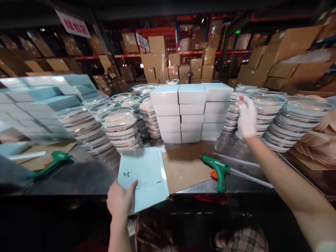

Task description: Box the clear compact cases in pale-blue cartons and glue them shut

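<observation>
My left hand (120, 197), bare, grips the left edge of a light blue flat box (144, 178), thumb on top. Handwriting marks its face, and the box lies partly over the table's front edge. Raised among stacks of round clear dishes (270, 108) at the right is my right hand (246, 117), in a white glove with bare fingertips. Its fingers are blurred, so whether they hold anything cannot be made out. A green glue gun (216, 169) with an orange trigger lies between my hands, its nose over a brown cardboard sheet (183, 168).
White and light blue boxes (193, 112) stand stacked at the middle back. More dish stacks (120, 129) and boxes (44, 108) fill the left, near a second green glue gun (56, 161). Clear glue sticks (249, 176) lie below my right forearm. Pale round pieces (315, 147) are heaped at far right.
</observation>
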